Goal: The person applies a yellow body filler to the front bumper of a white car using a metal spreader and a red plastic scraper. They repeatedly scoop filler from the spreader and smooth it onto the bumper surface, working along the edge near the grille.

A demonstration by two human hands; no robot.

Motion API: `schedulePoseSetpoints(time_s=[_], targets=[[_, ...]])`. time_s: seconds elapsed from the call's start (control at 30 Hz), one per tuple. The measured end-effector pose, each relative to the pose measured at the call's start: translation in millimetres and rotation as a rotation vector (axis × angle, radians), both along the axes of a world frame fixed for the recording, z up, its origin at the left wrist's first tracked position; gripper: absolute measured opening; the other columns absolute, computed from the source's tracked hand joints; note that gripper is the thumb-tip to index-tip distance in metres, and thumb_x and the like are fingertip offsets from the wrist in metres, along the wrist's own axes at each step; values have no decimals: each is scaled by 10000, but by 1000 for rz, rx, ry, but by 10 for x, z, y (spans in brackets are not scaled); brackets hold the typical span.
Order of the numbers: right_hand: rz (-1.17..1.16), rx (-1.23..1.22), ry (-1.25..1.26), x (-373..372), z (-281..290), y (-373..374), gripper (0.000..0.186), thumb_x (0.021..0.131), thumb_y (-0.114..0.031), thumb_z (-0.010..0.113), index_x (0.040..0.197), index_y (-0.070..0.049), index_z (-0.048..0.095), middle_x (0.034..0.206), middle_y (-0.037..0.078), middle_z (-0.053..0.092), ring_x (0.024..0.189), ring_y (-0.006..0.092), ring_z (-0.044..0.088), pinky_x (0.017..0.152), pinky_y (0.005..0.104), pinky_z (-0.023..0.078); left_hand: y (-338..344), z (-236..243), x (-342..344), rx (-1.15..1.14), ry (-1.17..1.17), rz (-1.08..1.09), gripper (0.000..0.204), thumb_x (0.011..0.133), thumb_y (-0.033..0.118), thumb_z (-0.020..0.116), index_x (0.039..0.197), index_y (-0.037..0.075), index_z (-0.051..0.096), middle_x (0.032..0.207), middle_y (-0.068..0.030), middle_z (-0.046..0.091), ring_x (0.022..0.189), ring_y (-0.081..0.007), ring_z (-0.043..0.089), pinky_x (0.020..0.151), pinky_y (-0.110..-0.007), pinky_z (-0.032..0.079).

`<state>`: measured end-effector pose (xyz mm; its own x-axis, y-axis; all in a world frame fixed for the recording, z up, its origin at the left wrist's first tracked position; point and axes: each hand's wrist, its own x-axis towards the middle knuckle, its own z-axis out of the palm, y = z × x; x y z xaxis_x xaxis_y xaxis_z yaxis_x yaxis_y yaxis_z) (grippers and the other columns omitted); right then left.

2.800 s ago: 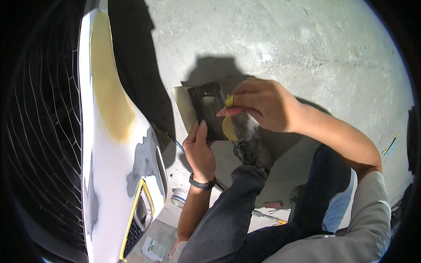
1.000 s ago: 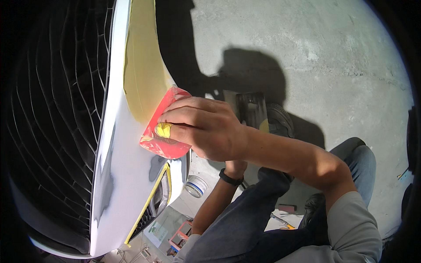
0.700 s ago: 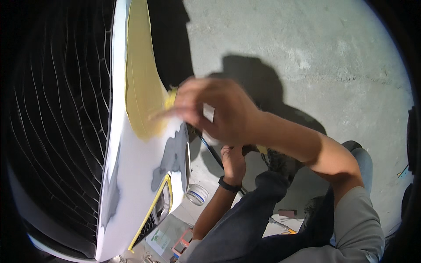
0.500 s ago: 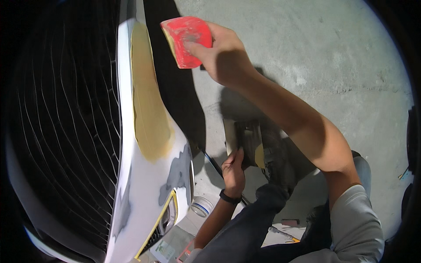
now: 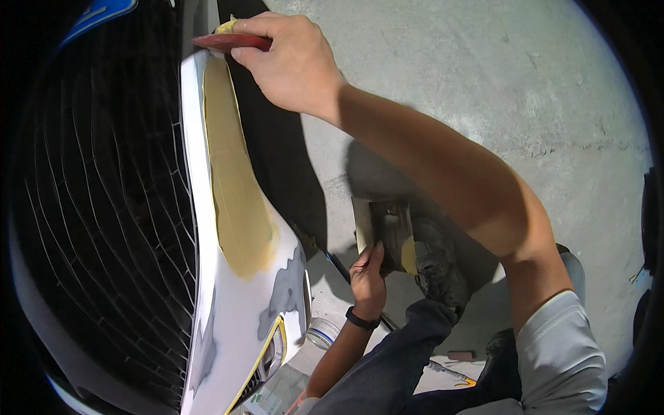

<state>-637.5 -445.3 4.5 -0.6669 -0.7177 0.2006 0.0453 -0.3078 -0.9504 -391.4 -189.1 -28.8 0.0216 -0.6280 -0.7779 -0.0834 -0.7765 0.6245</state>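
Observation:
My right hand (image 5: 297, 66) pinches a red spreader (image 5: 232, 43), turned nearly edge-on, at the far end of a white car bumper (image 5: 232, 318). A dab of yellow filler (image 5: 226, 26) clings to the spreader. Down the bumper runs a long, fairly smooth strip of yellow-tan filler (image 5: 238, 200); whether the spreader touches the surface there I cannot tell. Lower down, my left hand (image 5: 369, 283) grips the near edge of a dark, smeared mixing board (image 5: 391, 225). A yellow filler patch (image 5: 409, 256) lies along that board's right side.
A black mesh grille (image 5: 117, 207) fills the left side. Yellow masking tape (image 5: 254, 366) edges an opening low in the bumper, beside a clear round tub (image 5: 321, 333). My shoe (image 5: 441, 270) rests on the grey concrete floor (image 5: 553, 104), right of the board.
My right hand has moved left and slightly up, bringing the spreader to the bumper's far end and turning its flat face edge-on. My left hand and the board have barely shifted.

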Motion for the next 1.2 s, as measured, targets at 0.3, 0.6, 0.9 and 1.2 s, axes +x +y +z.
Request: schedulePoseSetpoints(time_s=[0.3, 0.6, 0.9, 1.2], targets=[[5, -272, -61, 481, 111, 713, 167, 809, 44, 731, 969, 22, 775, 974, 171, 738, 846, 322, 738, 743, 366, 602, 25, 24, 5, -10, -6, -34, 261, 1054, 198, 610, 1207, 4, 693, 1094, -36, 724, 978, -133, 681, 892, -312, 550], [139, -326, 155, 1005, -68, 1330, 324, 656, 91, 744, 948, -44, 783, 1020, 99, 723, 936, 285, 730, 798, 358, 624, 135, 2, 96, -69, 101, -24, 244, 1069, 159, 578, 1181, -36, 675, 1081, -66, 704, 988, -154, 676, 876, -320, 571], [262, -439, 226, 1111, -251, 1538, 305, 693, 28, 765, 965, -101, 718, 972, 70, 708, 939, 309, 704, 723, 386, 614, 192, -25, 143, -132, 130, -31, 219, 1067, 149, 570, 1156, -29, 661, 1074, -84, 709, 968, -194, 704, 851, -356, 605], [223, 63, -59, 288, -216, 1007, 276, 904, -123, 672, 1166, -57, 729, 1026, 126, 751, 943, 300, 711, 843, 384, 561, 96, 4, -18, -13, -24, -11, 218, 1055, 177, 595, 1152, 15, 704, 1038, -40, 721, 928, -143, 687, 871, -329, 566]])
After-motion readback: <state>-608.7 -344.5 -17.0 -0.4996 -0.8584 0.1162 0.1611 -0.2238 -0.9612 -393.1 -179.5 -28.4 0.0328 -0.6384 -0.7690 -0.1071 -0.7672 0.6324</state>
